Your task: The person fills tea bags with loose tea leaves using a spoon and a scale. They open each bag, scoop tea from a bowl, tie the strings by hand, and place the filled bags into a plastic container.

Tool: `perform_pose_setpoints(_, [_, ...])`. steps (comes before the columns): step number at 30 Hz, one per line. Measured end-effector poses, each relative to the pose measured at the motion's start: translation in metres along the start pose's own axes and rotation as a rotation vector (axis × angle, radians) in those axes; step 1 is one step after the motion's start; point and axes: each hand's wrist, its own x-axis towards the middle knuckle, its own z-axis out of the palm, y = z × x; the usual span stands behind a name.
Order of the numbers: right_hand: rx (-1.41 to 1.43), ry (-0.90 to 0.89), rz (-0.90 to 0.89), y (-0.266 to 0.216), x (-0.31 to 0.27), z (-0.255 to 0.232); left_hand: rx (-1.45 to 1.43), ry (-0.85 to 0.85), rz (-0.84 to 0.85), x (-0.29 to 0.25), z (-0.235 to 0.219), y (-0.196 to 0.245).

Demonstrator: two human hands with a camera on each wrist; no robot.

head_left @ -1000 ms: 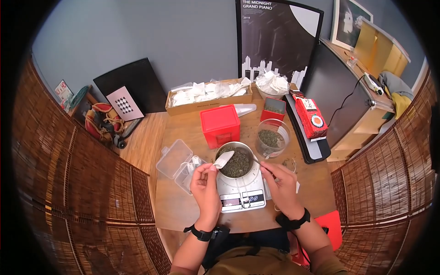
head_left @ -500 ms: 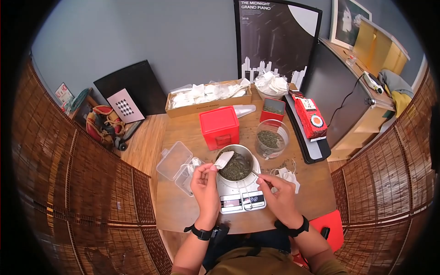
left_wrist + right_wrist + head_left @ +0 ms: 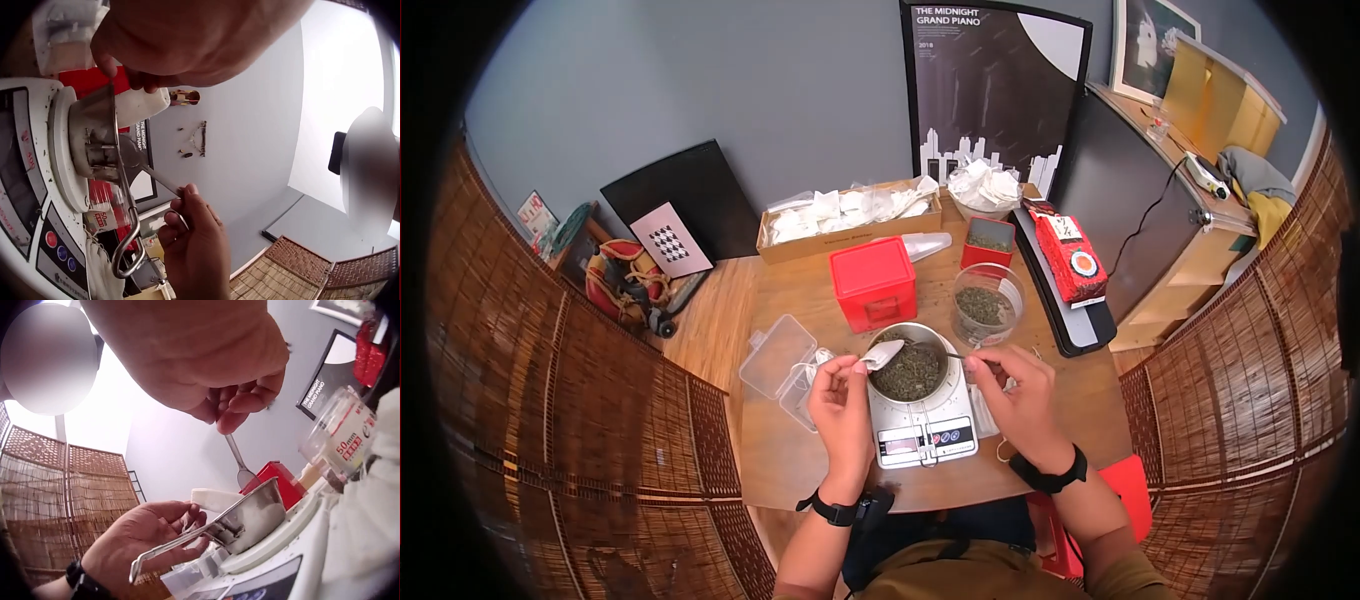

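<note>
Wooden table: bare wood (image 3: 790, 290) showing between all the stuff, with dark crumbs scattered around.
Cardboard box: long one at the back (image 3: 850, 240), heaped with white pouches.
Kitchen scale: white (image 3: 952, 406), front and centre, display facing the person, bits of leaf sprinkled on it.
Red box: squarish with its lid on (image 3: 872, 290), standing just behind the scale.
Right hand: coming in from the right side (image 3: 1018, 395), thumb and fingers pinching the end of a metal spoon (image 3: 235, 452).
Left hand: over on the other side (image 3: 840, 405), thumb and fingertips pinching one end of a white pouch (image 3: 885, 354).
Clear tub: round one (image 3: 340, 428), right of the red box, with dried leaf inside and red print on the side.
Metal pan: sitting on the scale (image 3: 253, 515), wire handle pointing at the person, dark dried leaf (image 3: 908, 378) inside.
Spoon: slants down to the pan's opening, bowl end first; can't tell if it's touching the leaf.
White pouch: tilted, free end over the left part of the pan.
</note>
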Motion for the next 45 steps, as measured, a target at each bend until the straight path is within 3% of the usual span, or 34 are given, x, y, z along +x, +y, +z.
perform_pose_setpoints(5, [-0.068,-0.079,-0.058,0.001,0.010,0.001,0.255,-0.099,0.130,-0.005,-0.004,0.017])
perform_pose_setpoints(12, [0.049,-0.122,0.046,0.010,0.007,0.006,0.302,-0.155,0.120,-0.007,-0.004,0.032])
perform_pose_setpoints(16, [0.012,-0.106,-0.011,0.015,0.007,0.007,0.386,-0.191,0.149,-0.006,-0.002,0.040])
perform_pose_setpoints(19, [0.080,-0.106,0.078,0.019,0.004,0.009,0.433,-0.212,0.143,-0.003,-0.004,0.039])
perform_pose_setpoints(24, [0.376,-0.034,0.422,0.025,0.000,0.010,0.413,-0.236,0.107,0.001,-0.004,0.037])
perform_pose_setpoints(33, [0.671,0.043,0.651,0.054,-0.005,0.019,0.364,-0.278,-0.007,0.006,0.005,0.045])
perform_pose_setpoints(45, [0.703,0.105,0.658,0.055,-0.004,0.009,0.250,-0.324,-0.133,0.019,0.003,0.027])
